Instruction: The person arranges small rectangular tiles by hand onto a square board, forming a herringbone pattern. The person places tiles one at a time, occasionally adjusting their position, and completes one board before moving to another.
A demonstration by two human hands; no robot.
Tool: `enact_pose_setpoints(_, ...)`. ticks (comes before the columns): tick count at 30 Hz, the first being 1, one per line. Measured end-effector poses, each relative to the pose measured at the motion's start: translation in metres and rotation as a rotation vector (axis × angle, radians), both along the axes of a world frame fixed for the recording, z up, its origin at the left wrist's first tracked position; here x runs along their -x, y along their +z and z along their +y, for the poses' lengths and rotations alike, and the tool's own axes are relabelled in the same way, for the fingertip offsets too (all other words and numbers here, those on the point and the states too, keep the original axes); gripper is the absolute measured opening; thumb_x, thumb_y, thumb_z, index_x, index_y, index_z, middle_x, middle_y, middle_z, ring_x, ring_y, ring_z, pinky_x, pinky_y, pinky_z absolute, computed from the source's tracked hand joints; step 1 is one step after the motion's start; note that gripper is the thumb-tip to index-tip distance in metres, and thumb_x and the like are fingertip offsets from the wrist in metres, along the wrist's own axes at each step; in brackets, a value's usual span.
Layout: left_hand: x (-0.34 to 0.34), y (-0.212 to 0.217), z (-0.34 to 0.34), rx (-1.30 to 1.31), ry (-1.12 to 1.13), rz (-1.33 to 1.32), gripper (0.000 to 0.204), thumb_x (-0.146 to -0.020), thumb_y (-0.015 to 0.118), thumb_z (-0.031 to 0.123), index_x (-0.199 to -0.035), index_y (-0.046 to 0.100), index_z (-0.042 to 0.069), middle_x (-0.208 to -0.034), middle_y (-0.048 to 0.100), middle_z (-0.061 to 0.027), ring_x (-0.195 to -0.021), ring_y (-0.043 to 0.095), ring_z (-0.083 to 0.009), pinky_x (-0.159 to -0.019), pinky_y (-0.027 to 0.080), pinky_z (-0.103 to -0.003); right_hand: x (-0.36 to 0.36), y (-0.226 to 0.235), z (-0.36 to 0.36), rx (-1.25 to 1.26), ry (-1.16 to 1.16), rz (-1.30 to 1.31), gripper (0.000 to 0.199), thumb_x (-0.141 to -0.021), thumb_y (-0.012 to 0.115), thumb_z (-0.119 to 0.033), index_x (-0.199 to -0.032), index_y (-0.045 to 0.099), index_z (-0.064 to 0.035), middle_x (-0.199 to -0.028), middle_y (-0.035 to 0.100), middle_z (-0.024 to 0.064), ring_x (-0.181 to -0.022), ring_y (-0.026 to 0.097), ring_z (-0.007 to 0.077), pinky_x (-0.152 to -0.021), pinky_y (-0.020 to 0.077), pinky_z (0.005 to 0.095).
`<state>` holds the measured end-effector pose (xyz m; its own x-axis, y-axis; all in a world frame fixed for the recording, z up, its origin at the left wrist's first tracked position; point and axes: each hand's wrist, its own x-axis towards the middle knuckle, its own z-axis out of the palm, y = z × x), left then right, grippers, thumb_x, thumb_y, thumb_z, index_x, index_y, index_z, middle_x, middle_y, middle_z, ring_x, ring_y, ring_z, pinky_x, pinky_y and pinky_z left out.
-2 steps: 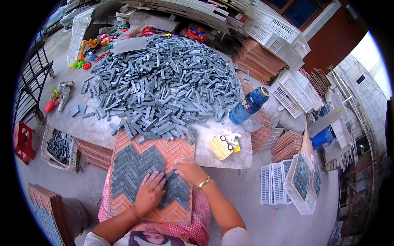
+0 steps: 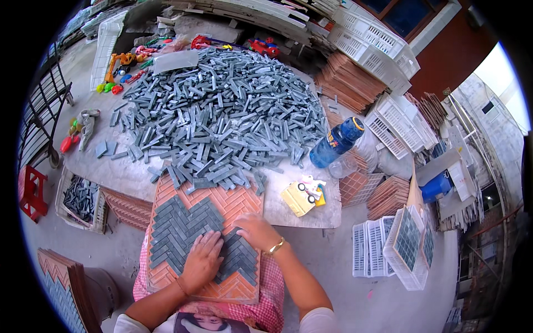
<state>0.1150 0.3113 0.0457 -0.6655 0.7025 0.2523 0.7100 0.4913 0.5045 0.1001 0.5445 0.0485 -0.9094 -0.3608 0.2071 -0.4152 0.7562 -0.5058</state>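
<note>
Okay, a heap of narrow gray stone-like strips (image 2: 222,111) is lying beyond the fingers (image 2: 208,242); an orange ribbed board (image 2: 239,200) is sitting under them, carrying herringbone gray tiles (image 2: 186,227). Left hand (image 2: 204,256) is resting flat, slightly spread; right hand (image 2: 257,233) is curling, can't tell if pinching.

Floor (image 2: 350,302): grey, extending to both sides of the table (image 2: 328,215), which has a pale, worn top. Upper right: red-brown wall (image 2: 458,53), with a pale strip (image 2: 426,34) beside the window (image 2: 404,19); the window has a brown frame and dark blue panes. Far right: weathered light-grey wall (image 2: 480,119). Far left: black metal barred frame (image 2: 47,111); red stool (image 2: 34,194) on the floor near it. Light: soft and even, brightest in the white patch (image 2: 509,80) at the upper right edge
</note>
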Motion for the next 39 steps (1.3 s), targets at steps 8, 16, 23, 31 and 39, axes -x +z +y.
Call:
enact_pose_setpoints(8, -0.003, -0.01, 0.005, 0.112, -0.06, 0.129, 0.057, -0.079, 0.065, 0.025, -0.127, 0.049, 0.0, -0.138, 0.043, -0.0134, -0.13, 0.038, -0.0296, -0.106, 0.03, -0.049, -0.011, 0.005, -0.011, 0.153, -0.197, -0.052, 0.024, -0.074, 0.065, -0.006, -0.097, 0.061, -0.003, -0.093, 0.062, 0.0139, -0.091, 0.059, 0.0331, -0.08, 0.048, 0.0396)
enact_pose_setpoints(16, 0.012, -0.007, 0.016, 0.069, -0.069, 0.235, 0.037, -0.078, 0.062, 0.016, -0.112, 0.059, 0.0, -0.132, 0.048, -0.0126, -0.128, 0.041, -0.0296, -0.105, 0.032, -0.05, -0.014, 0.004, -0.02, 0.182, -0.372, 0.028, 0.013, -0.076, 0.063, -0.005, -0.089, 0.059, -0.0033, -0.088, 0.061, 0.0159, -0.085, 0.059, 0.0338, -0.074, 0.0474, 0.0427)
enact_pose_setpoints(23, 0.03, -0.002, 0.032, -0.262, 0.022, 0.038, 0.01, -0.073, 0.062, 0.006, -0.082, 0.063, 0.004, -0.099, 0.06, -0.0085, -0.1, 0.055, -0.0294, -0.087, 0.043, -0.043, -0.023, 0.003, -0.02, 0.33, -0.499, -0.119, 0.016, -0.076, 0.067, -0.01, -0.09, 0.062, -0.0039, -0.081, 0.063, 0.0137, -0.075, 0.061, 0.0314, -0.067, 0.0485, 0.0383)
enact_pose_setpoints(31, 0.028, -0.006, 0.037, -0.323, 0.038, 0.032, 0.016, -0.066, 0.067, -0.002, -0.08, 0.06, 0.003, -0.09, 0.059, -0.009, -0.09, 0.055, -0.0298, -0.079, 0.046, -0.039, -0.02, -0.005, -0.025, 0.29, -0.484, -0.051, 0.019, -0.077, 0.067, -0.011, -0.094, 0.063, -0.0044, -0.079, 0.063, 0.0131, -0.073, 0.061, 0.0304, -0.066, 0.0485, 0.0379)
enact_pose_setpoints(39, 0.031, 0.006, 0.024, -0.402, 0.141, -0.109, 0.019, -0.07, 0.064, -0.003, -0.088, 0.062, 0.003, -0.091, 0.061, -0.0111, -0.091, 0.056, -0.0315, -0.082, 0.045, -0.039, -0.025, -0.002, -0.025, 0.147, -0.385, -0.02, 0.021, -0.078, 0.065, -0.012, -0.097, 0.061, -0.0049, -0.098, 0.057, 0.0132, -0.093, 0.057, 0.0322, -0.077, 0.0474, 0.0402)
